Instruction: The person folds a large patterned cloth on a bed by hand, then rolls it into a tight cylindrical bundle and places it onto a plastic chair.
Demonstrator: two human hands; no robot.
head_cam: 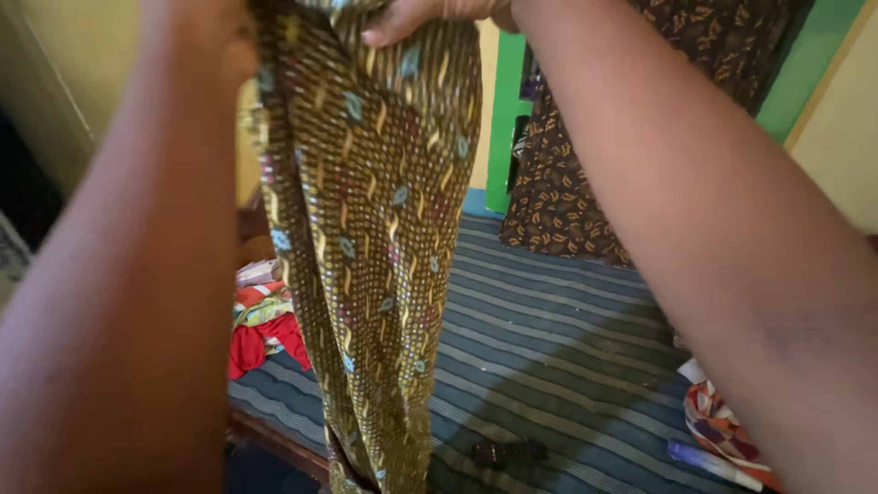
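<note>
Nearest the camera, two bare forearms rise from the lower corners and frame the view, one from 7 o'clock and one from 4 o'clock. Between them hangs a patterned cloth [370, 229], olive-brown with rows of pale dots and small yellow and blue leaf shapes, falling in long folds from 12 o'clock down to 6 o'clock (its lower end runs out of view).

The right hand [430, 14] sits at 12 o'clock, thumb pressed over the top edge of the cloth, closed on it. The left hand [215, 41] is at 11 o'clock, touching the cloth's upper left edge; it is blurred and mostly cut off, so how its fingers stand cannot be told.

Behind the cloth lies a bed with a blue-and-grey striped cover [558, 338]. On it, at 6 o'clock, rests a small dark object [508, 451]; at 4 o'clock a red-and-white patterned fabric [722, 430] beside a purple tube [700, 457]; at 8 o'clock a heap of folded clothes [261, 320], red at the bottom.

Farthest back, at 1 o'clock, a dark brown leaf-print cloth [567, 183] hangs beside a green frame [503, 119] against yellow walls.
</note>
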